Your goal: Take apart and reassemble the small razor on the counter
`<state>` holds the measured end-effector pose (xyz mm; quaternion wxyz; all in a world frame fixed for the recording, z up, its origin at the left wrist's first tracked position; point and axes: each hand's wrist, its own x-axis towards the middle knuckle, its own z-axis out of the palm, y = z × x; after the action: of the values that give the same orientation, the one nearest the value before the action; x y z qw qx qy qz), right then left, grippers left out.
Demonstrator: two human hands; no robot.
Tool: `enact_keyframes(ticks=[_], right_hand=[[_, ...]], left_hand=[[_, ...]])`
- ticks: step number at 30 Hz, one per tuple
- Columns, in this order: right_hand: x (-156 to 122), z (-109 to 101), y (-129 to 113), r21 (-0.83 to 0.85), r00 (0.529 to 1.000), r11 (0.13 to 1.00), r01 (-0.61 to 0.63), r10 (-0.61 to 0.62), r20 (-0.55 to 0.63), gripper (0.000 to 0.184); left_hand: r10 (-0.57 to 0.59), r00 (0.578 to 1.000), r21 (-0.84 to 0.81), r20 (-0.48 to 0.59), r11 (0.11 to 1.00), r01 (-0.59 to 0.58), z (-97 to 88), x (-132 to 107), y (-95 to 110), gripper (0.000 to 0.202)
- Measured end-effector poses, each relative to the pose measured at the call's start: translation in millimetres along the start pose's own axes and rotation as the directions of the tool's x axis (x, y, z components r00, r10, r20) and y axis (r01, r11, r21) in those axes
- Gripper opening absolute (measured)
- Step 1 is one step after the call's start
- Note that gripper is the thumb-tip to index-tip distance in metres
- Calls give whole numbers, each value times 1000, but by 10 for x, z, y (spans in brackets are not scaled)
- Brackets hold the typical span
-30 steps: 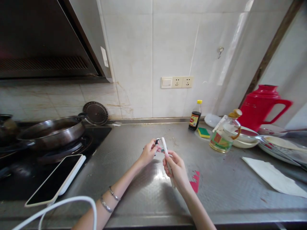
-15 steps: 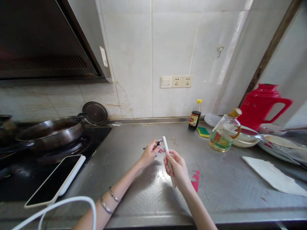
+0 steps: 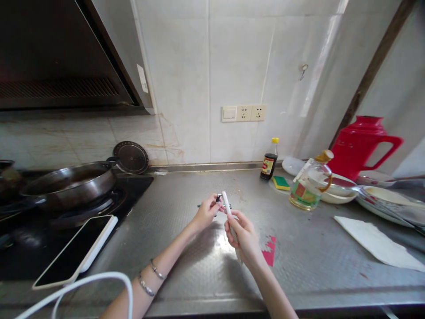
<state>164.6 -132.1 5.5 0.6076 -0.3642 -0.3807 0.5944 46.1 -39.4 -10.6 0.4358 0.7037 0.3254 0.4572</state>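
Note:
My right hand [image 3: 242,235] is closed round a slim white stick-shaped tool [image 3: 227,204], whose tip points up and away over the steel counter [image 3: 186,261]. My left hand [image 3: 206,212] pinches a small dark metal part [image 3: 218,197] right beside that tip. A thin dark rod [image 3: 201,205] sticks out to the left of the fingers. Both hands are held just above the middle of the counter. Two bracelets [image 3: 151,275] sit on my left wrist.
A wok [image 3: 68,181] sits on the stove at left, with a phone [image 3: 76,248] and a white cable [image 3: 83,283] in front. At right stand a sauce bottle [image 3: 268,164], an oil bottle [image 3: 307,186], a red jug [image 3: 361,144], plates [image 3: 392,208], paper [image 3: 375,243] and red scraps [image 3: 268,252].
The hands stay together at the same spot; the white tool's tip has shifted slightly left and up. Nothing was let go.

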Motion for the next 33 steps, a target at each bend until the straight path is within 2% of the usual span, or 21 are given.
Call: enact_keyframes(ticks=[4, 10, 17, 23, 28, 30, 33], right_hand=[[-36, -7, 85, -28, 1000, 999, -29, 29, 7, 38], [-12, 54, -3, 2, 1000, 1000, -5, 5, 4, 39], [-63, 45, 107, -7, 998, 998, -56, 56, 43, 37], [-27, 53, 65, 19, 998, 999, -28, 27, 51, 35], [-118, -22, 110, -143, 993, 989, -35, 50, 106, 30], [-157, -108, 84, -230, 997, 973, -16, 34, 75, 30], [-175, -259, -20, -317, 998, 946, 61, -58, 19, 32]], left_hand=[[-26, 1000, -23, -14, 999, 26, -22, 7, 14, 14], [-7, 1000, -13, -5, 1000, 7, -11, -2, 22, 14], [-26, 1000, -8, 1, 1000, 26, -12, -14, 0, 13], [-12, 1000, -2, 6, 1000, 12, 4, -11, 11, 11], [13, 1000, 35, 3, 999, -13, -7, -9, -7, 13], [32, 999, 68, 1, 997, -32, -27, -2, -16, 13], [60, 998, 129, 13, 990, -61, -75, 6, -2, 14]])
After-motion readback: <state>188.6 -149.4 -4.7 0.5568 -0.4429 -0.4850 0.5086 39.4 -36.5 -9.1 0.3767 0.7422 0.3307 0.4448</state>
